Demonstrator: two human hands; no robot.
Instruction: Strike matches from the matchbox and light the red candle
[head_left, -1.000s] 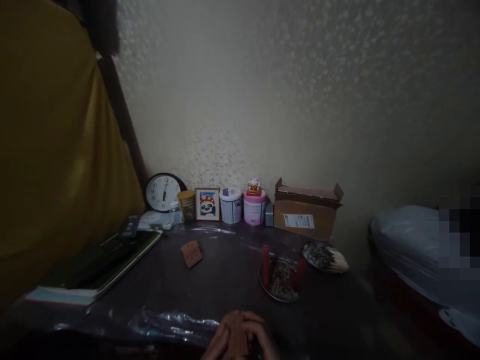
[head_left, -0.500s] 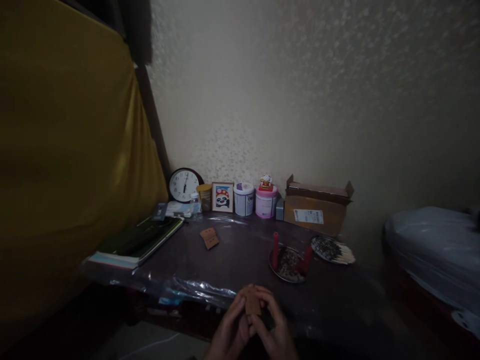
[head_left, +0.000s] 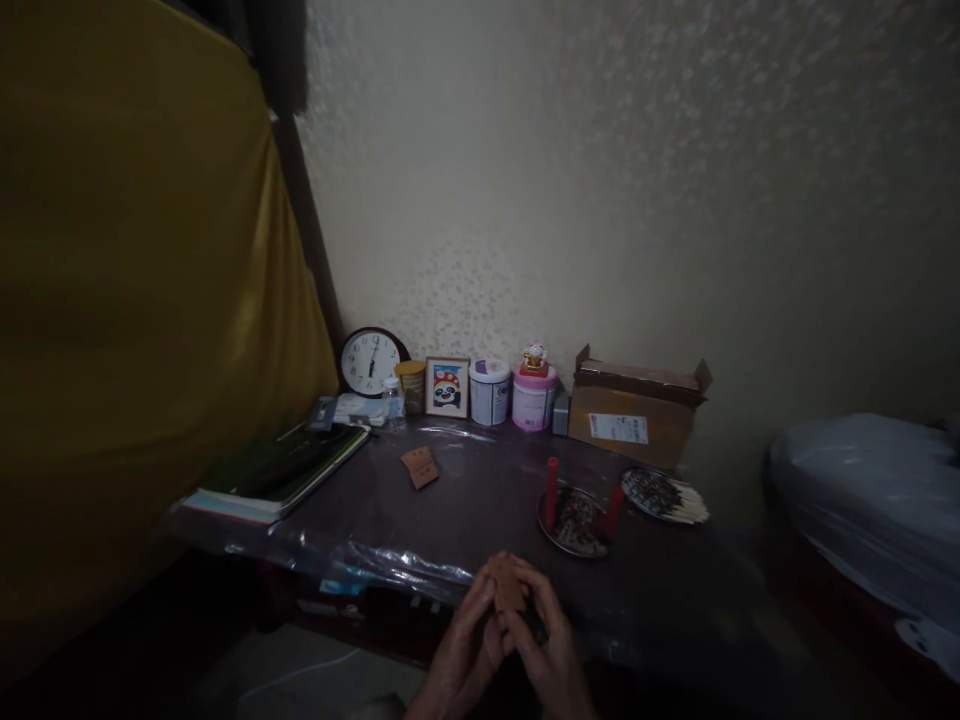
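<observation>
Low at the front edge of the table, my left hand (head_left: pixel 469 632) and my right hand (head_left: pixel 546 625) are close together. Both have their fingers closed on a small brown cardboard piece (head_left: pixel 510 588), held upright between them. Part of it is hidden by my thumbs and fingers. Another brown cardboard piece (head_left: pixel 420 467), creased across the middle, lies on the table farther back and left. Right of my hands, a round metal plate (head_left: pixel 566 547) bears two red candles (head_left: pixel 552 495) and dark burnt bits. Behind it is a second plate (head_left: pixel 634 497) with matchsticks (head_left: pixel 686 503), dark-tipped and pale.
Along the wall stand a clock (head_left: pixel 373 362), a yellow-lidded jar (head_left: pixel 410 390), a panda picture (head_left: pixel 448 388), a white tub (head_left: pixel 490 393), a pink tub (head_left: pixel 533 402) with a figurine, and an open carton (head_left: pixel 634 425). Books (head_left: pixel 300 475) lie left, by a yellow curtain (head_left: pixel 150 300).
The view has tilted slightly. My hands, still around the cardboard piece, have risen a little and the piece leans a bit more. Everything on the table stays in place.
</observation>
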